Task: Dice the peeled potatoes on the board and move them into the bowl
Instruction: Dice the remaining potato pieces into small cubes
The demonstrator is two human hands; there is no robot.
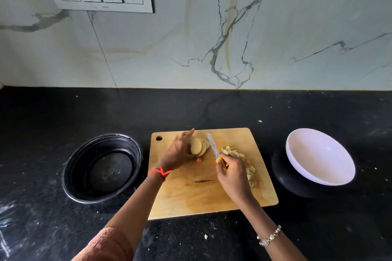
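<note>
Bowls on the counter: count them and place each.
2. A black bowl left of the cutting board; a white-lined bowl right of it. None seems hidden.

Views: one, worn on your head.
Station: over the near edge of the black counter (212,108), close above the wooden board (191,195), which sits at lower centre.
Facing: forward and down, toward the marble wall (275,27) filling the upper part.
Span: wide, from the black pot (72,171) at left to the white bowl (318,154) at right.
Entry: your left hand (178,152) and right hand (233,176) reach in from the bottom edge.
</note>
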